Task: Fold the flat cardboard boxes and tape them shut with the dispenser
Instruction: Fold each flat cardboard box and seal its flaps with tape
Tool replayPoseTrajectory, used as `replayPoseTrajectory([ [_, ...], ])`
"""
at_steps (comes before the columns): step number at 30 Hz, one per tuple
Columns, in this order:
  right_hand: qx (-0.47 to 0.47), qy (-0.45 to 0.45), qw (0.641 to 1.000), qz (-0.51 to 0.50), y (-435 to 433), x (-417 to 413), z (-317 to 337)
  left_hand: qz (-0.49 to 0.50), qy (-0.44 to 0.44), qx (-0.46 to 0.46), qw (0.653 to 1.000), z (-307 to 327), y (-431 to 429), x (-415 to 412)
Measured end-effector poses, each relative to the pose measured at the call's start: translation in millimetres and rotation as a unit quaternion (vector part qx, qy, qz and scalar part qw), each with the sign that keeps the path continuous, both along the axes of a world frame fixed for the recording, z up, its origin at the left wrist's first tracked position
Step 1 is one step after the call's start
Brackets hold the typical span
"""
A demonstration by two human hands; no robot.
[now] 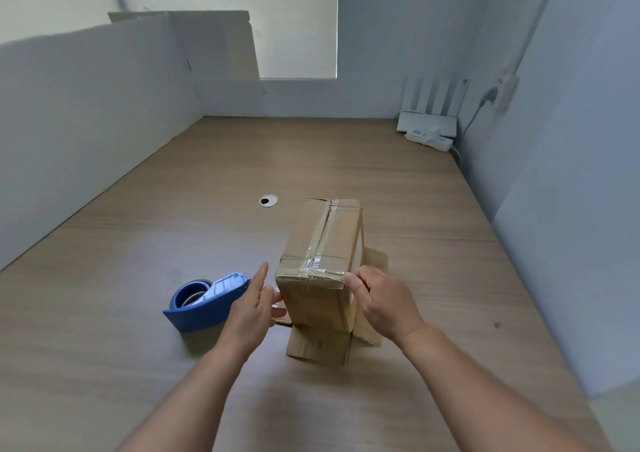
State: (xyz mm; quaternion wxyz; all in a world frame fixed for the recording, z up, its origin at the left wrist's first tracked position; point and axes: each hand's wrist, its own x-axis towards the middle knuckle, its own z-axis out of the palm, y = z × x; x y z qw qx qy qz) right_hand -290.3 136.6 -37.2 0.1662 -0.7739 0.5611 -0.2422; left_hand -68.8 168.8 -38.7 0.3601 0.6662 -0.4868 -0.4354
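The box (322, 243) stands mid-frame on the counter (138, 243), loose flaps splayed beneath. The left hand (254, 309) lies flat against its side and the right hand (381, 302) pinches the taped near corner. Pressing hard could tip it or wrinkle the tape (320, 240).

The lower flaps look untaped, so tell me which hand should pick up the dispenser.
Left. The left hand is open and right beside the dispenser, on the left of the box. The right hand is across the box, gripping its taped top corner.
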Motion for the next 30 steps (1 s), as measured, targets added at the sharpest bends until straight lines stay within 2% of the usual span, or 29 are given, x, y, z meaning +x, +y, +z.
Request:
replayPoseTrajectory([
  [2,-0.016,-0.028,0.999,-0.012,-2.4,-2.2,-4.8,-0.008,-0.034,-0.031,0.999,1.9,-1.8,-0.9],
  [7,-0.026,-0.028,0.999,0.022,-4.9,-11.5,-10.5,-0.038,-0.091,-0.044,0.994,-0.7,-6.1,-2.2],
  [12,-0.046,-0.046,0.996,0.055,-5.9,-18.2,-12.1,-0.082,-0.138,-0.005,0.987,-6.8,-8.5,-0.9],
  [15,-0.071,-0.062,0.993,0.071,-6.3,-21.2,-16.1,-0.097,-0.133,0.010,0.986,-11.3,-7.8,-1.8],
  [18,-0.112,-0.052,0.990,0.072,-8.0,-23.7,-23.1,-0.108,-0.135,0.011,0.985,-8.6,-6.6,-5.4],
  [22,-0.208,-0.011,0.977,0.042,-10.0,-21.6,-27.8,-0.154,-0.211,0.010,0.965,-2.4,-12.7,-8.0],
  [24,-0.225,0.024,0.973,0.038,-11.9,-19.2,-27.7,-0.172,-0.242,0.016,0.955,-1.1,-15.9,-11.2],
  [27,-0.184,0.047,0.980,0.050,-10.8,-18.8,-26.8,-0.180,-0.269,0.015,0.946,-3.4,-18.5,-13.3],
  [30,-0.099,0.013,0.992,0.077,-6.3,-24.6,-22.8,-0.167,-0.256,0.013,0.952,-7.4,-19.7,-9.8],
])
